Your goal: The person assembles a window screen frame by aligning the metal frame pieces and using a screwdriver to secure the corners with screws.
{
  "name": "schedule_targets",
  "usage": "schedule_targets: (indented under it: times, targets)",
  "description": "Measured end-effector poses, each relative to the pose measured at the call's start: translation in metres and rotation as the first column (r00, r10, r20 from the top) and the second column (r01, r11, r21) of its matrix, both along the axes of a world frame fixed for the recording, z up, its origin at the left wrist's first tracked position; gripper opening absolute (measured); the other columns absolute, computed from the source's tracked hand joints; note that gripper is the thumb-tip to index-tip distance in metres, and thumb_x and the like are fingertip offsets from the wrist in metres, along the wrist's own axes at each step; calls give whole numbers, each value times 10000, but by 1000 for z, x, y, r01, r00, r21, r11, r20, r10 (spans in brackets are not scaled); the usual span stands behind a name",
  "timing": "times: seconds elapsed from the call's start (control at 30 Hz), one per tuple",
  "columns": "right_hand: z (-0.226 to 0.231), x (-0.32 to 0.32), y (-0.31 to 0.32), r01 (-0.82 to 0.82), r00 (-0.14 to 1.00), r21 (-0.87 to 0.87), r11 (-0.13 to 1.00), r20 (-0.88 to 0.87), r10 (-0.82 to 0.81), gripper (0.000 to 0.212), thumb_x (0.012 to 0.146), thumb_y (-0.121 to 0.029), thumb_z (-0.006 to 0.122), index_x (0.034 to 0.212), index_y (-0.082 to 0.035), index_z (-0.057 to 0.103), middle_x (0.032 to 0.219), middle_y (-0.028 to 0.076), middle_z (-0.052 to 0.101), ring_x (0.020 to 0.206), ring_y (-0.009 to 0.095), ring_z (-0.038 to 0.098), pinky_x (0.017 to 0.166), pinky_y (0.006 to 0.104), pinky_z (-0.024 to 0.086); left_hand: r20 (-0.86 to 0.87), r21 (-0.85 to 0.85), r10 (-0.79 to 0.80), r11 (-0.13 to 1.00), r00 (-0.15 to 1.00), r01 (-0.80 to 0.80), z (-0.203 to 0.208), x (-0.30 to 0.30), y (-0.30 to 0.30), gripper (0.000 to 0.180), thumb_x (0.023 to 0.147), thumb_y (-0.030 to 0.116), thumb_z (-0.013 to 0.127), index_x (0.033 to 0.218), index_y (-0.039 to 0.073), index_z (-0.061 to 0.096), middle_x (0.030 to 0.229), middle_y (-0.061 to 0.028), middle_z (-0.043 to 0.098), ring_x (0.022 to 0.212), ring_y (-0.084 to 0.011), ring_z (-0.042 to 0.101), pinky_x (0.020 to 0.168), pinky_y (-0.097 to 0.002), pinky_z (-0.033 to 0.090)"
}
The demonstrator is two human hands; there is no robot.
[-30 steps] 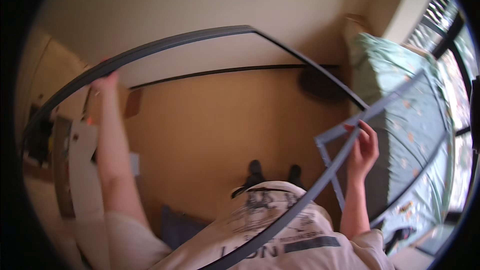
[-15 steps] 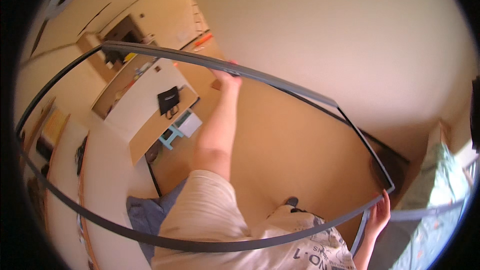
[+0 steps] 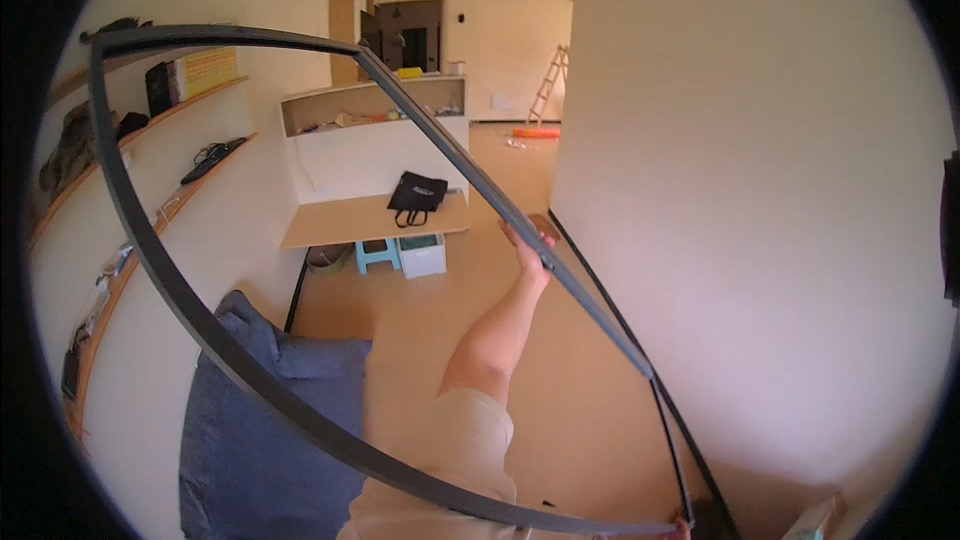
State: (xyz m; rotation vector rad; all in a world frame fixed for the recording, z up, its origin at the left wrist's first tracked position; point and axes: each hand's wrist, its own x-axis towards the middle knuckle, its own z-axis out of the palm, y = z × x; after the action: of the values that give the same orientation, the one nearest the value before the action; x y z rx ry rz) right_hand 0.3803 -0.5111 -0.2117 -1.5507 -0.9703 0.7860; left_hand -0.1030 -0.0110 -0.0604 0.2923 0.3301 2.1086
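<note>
A large dark grey rectangular frame with thin bars spans most of the view, held up at a tilt in front of me. Through it the room is visible; whether a mesh fills it I cannot tell. My left hand, on an outstretched arm, is closed around the bar on the right side, about midway along. At the frame's lower right corner, only a sliver of my right hand shows, its fingers on the corner; the rest is cut off by the picture's edge.
A white wall rises close on the right. Shelves with books and small items line the left wall, above a blue cushion. Farther off are a low wooden board with a black bag, a blue stool and a ladder.
My view has turned left and levelled toward the room. The frame appears steeper, its right bar sloping down more. My left hand still grips it; my right hand has slipped mostly out of view.
</note>
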Motion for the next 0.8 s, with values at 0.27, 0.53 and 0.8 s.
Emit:
schedule_targets:
  times: [0.27,0.53,0.8]
  targets:
    - [-28,4,23,-185,909,-33,982,374,184,297,901,-241,666,1169,-113,673,951,175,699,866,318,693,720,410,556,-67,-78,66,994,996,-71,-88,-34,36,573,911,722,462,955,155,525,779,-31,529,646,-187,557,609,-324,507]
    - [-21,-16,43,-182,705,-271,945,634,317,267,881,-246,651,1129,-149,675,900,180,705,778,357,701,667,464,556,-185,-287,69,950,980,-121,-151,3,33,606,866,775,482,822,170,509,661,14,477,610,-148,512,613,-296,457]
    - [29,-45,86,-238,754,-275,931,552,356,339,910,-291,658,1180,-87,634,916,173,718,847,328,715,710,440,553,-315,-351,256,863,914,-363,-232,-61,32,502,956,660,457,938,167,549,673,20,478,564,-118,501,516,-254,418]
